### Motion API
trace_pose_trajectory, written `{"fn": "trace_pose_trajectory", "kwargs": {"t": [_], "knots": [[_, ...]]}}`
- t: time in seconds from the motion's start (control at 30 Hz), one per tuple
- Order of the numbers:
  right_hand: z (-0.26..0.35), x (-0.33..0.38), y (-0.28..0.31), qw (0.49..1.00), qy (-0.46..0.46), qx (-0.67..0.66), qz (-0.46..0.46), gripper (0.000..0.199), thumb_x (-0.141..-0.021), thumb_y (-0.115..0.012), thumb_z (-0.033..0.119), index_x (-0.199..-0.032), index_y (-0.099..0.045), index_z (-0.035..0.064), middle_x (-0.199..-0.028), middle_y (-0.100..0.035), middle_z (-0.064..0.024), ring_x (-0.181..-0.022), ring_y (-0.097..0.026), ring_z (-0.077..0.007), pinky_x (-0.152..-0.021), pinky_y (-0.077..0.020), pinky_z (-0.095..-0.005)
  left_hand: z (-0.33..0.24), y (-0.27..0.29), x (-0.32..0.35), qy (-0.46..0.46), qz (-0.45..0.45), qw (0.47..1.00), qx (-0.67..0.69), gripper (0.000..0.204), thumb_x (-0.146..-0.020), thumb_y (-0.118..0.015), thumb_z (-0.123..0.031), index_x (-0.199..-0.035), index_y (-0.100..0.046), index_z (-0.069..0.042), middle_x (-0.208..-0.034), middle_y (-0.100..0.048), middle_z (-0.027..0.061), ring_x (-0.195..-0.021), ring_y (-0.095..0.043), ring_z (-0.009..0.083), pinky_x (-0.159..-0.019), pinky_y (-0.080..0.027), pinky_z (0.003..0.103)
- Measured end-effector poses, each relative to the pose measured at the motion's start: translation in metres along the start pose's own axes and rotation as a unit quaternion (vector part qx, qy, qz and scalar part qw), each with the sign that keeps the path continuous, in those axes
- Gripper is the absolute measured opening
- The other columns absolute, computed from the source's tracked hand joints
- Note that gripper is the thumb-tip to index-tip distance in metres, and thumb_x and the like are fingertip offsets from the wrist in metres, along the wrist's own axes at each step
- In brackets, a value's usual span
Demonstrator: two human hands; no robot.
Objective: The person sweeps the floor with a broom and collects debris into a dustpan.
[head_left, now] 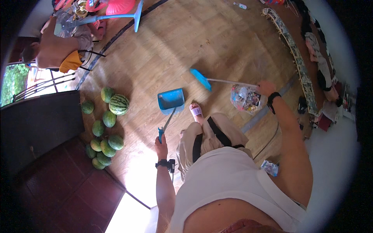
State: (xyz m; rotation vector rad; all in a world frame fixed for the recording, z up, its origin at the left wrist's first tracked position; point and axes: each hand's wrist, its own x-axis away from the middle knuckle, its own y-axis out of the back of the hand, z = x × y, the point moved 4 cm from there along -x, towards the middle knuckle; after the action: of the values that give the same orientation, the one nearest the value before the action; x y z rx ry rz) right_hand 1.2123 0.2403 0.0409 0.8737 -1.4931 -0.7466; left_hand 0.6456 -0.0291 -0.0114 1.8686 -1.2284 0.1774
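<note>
My left hand (161, 146) grips the end of a long handle that runs up to a blue dustpan (171, 99) resting on the wooden floor. My right hand (266, 87) is closed around the pale stick of a blue broom (201, 79), whose head hangs just right of the dustpan. A clear bag stuffed with rubbish (245, 98) lies on the floor just below my right hand. My foot in a pink slipper (196, 111) stands right of the dustpan.
Several watermelons (108, 116) lie in a heap at the left by a dark doorway. A person sits on a chair (62, 48) at the upper left. A blue mop (116, 16) lies at the top. Clutter lines a patterned mat edge (299, 62) at the right.
</note>
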Motion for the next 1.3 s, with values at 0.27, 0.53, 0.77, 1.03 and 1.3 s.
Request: {"fn": "trace_pose_trajectory", "kwargs": {"t": [0.27, 0.53, 0.77, 1.03, 1.3], "knots": [[0.035, -0.038, 0.018, 0.996, -0.007, 0.037, -0.08, 0.021, -0.077, -0.055, 0.024, -0.078, -0.061, 0.0037, -0.084, -0.061, -0.0168, -0.079, -0.058, -0.0351, -0.068, -0.0457, -0.0446, -0.006, -0.003, -0.005, -0.005, 0.009, 1.0, 0.018, 0.038, -0.087, -0.05, -0.035, -0.078, -0.052, 0.002, -0.059, -0.049, 0.0104, -0.052, -0.043, 0.0206, -0.049, -0.035, 0.035], [0.057, 0.034, 0.025, 0.994, 0.073, 0.047, -0.069, 0.019, -0.076, -0.056, 0.023, -0.083, -0.063, 0.0071, -0.077, -0.061, -0.0146, -0.076, -0.059, -0.0318, -0.065, -0.046, -0.0436, 0.011, -0.006, -0.008, -0.014, 0.004, 0.998, 0.068, 0.035, -0.086, -0.052, -0.032, -0.076, -0.052, 0.001, -0.058, -0.048, 0.0081, -0.051, -0.042, 0.0168, -0.047, -0.034, 0.032], [0.059, -0.006, -0.007, 1.0, 0.013, 0.016, 0.001, 0.025, -0.076, -0.052, 0.029, -0.087, -0.065, 0.0112, -0.086, -0.062, -0.0119, -0.082, -0.058, -0.0319, -0.07, -0.0467, -0.0431, 0.015, -0.007, -0.013, -0.052, -0.002, 0.998, 0.039, 0.029, -0.087, -0.052, -0.032, -0.075, -0.047, -0.006, -0.055, -0.042, -0.0043, -0.044, -0.036, 0.0049, -0.039, -0.029, 0.022], [0.063, -0.051, 0.004, 1.0, 0.0, 0.006, -0.009, 0.022, -0.073, -0.055, 0.026, -0.084, -0.067, 0.011, -0.086, -0.063, -0.0133, -0.082, -0.059, -0.0313, -0.071, -0.0477, -0.0411, 0.012, -0.004, -0.008, -0.002, -0.003, 0.999, 0.048, 0.035, -0.085, -0.052, -0.033, -0.08, -0.052, 0.002, -0.062, -0.051, 0.0139, -0.054, -0.045, 0.0238, -0.051, -0.037, 0.037], [0.078, -0.041, 0.048, 0.988, 0.055, 0.092, -0.109, 0.018, -0.074, -0.056, 0.023, -0.08, -0.067, 0.0099, -0.08, -0.063, -0.0119, -0.077, -0.06, -0.0295, -0.067, -0.0458, -0.0431, -0.006, 0.001, -0.001, -0.003, -0.004, 1.0, 0.013, 0.037, -0.084, -0.052, -0.035, -0.085, -0.054, 0.002, -0.067, -0.054, 0.018, -0.059, -0.05, 0.029, -0.055, -0.039, 0.038]]}}
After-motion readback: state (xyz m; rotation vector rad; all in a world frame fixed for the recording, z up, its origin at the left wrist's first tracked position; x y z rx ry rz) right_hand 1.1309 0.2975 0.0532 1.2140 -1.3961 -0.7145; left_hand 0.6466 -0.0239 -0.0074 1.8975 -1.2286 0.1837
